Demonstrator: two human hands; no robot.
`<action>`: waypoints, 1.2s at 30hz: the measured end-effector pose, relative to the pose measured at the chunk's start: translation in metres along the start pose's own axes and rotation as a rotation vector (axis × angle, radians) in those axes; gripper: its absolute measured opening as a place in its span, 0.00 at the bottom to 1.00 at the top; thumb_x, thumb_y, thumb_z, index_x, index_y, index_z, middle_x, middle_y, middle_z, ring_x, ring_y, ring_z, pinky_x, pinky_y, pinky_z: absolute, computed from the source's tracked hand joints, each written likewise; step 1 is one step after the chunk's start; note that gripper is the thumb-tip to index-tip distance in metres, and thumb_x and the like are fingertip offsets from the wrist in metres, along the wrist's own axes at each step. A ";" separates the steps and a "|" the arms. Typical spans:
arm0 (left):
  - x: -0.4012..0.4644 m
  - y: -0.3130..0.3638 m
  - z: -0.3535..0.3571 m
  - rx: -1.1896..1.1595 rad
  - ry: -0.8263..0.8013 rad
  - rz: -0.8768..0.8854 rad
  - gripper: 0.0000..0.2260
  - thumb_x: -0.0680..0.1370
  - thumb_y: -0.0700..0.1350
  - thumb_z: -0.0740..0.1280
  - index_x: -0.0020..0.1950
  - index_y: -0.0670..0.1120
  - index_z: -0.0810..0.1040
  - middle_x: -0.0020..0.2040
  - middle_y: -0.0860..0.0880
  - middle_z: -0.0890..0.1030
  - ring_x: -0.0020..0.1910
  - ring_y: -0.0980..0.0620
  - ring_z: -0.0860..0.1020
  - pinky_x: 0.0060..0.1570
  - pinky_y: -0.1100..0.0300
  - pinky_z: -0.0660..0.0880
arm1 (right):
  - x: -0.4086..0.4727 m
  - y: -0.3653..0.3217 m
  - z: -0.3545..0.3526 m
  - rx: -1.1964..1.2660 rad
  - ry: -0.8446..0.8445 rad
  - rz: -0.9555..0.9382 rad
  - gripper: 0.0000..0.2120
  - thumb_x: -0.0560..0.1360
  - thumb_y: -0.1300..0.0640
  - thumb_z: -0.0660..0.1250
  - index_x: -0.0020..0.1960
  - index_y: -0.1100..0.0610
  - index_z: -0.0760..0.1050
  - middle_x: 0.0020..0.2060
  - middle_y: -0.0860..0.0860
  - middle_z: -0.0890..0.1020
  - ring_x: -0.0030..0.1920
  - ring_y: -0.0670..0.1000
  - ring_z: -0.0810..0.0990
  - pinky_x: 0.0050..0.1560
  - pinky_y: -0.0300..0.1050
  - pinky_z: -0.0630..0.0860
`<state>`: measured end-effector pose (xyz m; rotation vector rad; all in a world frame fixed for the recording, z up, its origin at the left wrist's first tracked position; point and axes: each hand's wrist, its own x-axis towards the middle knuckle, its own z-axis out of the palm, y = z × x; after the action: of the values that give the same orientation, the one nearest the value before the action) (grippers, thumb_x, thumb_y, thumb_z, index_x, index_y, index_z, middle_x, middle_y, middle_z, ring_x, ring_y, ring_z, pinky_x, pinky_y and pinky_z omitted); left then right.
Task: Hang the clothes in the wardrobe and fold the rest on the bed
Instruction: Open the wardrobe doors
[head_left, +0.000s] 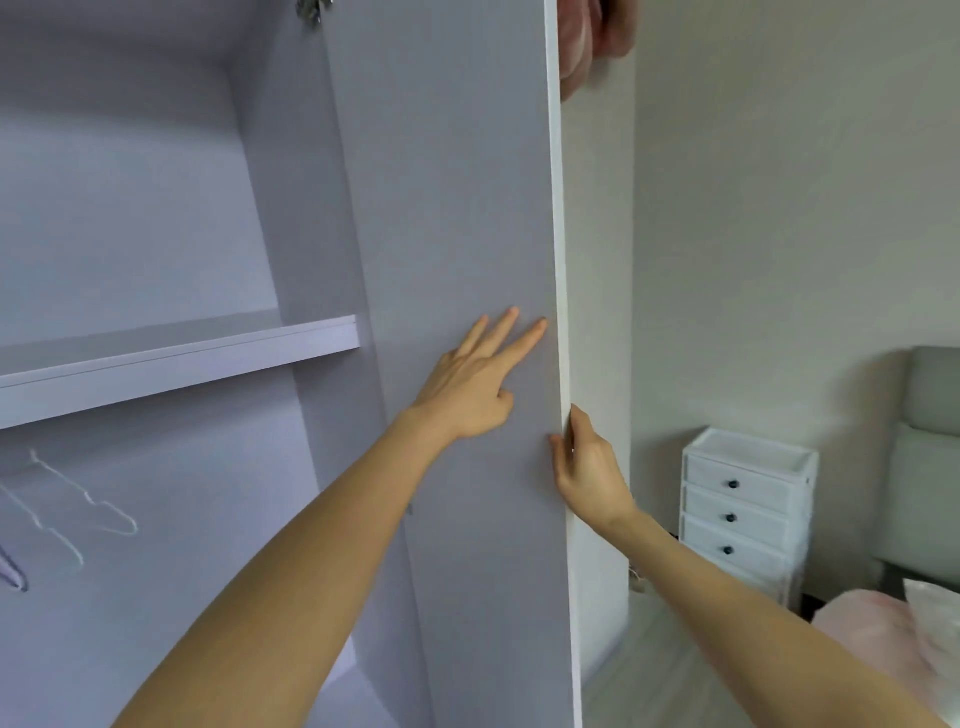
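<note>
Fingers (511, 332) of left hand (467, 395) spread flat on wardrobe door (457, 208), right hand (587, 467) pinching its edge; likely opening step, next needing a hanger (83, 499) left of door, bed (883, 634) far right.

Two hands (470, 387) (587, 467), one wardrobe door (467, 208), one shelf (176, 364), hangers (78, 509) — three (perhaps), one drawer unit (748, 499)

No text, label or number can be read anywhere (door, shelf and drawers bear none).
</note>
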<state>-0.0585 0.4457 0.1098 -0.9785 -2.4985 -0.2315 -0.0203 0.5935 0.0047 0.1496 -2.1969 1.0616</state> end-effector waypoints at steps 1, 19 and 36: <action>0.006 0.002 0.003 0.006 0.001 -0.008 0.38 0.74 0.37 0.57 0.75 0.63 0.41 0.77 0.57 0.40 0.76 0.50 0.41 0.70 0.50 0.57 | 0.004 0.005 -0.002 -0.005 -0.004 0.019 0.05 0.78 0.63 0.55 0.45 0.57 0.62 0.30 0.46 0.69 0.29 0.46 0.69 0.29 0.41 0.59; -0.064 -0.026 0.016 -0.010 0.021 -0.200 0.27 0.78 0.44 0.59 0.76 0.54 0.55 0.78 0.49 0.46 0.76 0.47 0.42 0.72 0.46 0.48 | -0.026 -0.037 0.014 -0.356 0.181 -0.214 0.23 0.73 0.69 0.62 0.68 0.67 0.67 0.66 0.65 0.69 0.67 0.64 0.68 0.67 0.59 0.65; -0.486 -0.087 0.056 0.012 0.097 -1.478 0.19 0.80 0.48 0.59 0.71 0.49 0.67 0.69 0.49 0.69 0.67 0.47 0.68 0.66 0.53 0.61 | -0.210 -0.162 0.308 0.060 -1.168 -0.569 0.16 0.79 0.59 0.55 0.66 0.55 0.69 0.62 0.52 0.75 0.61 0.54 0.74 0.58 0.47 0.71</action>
<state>0.1794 0.1055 -0.1640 1.0124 -2.5765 -0.6381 0.0370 0.2243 -0.1542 1.6601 -2.7553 0.7511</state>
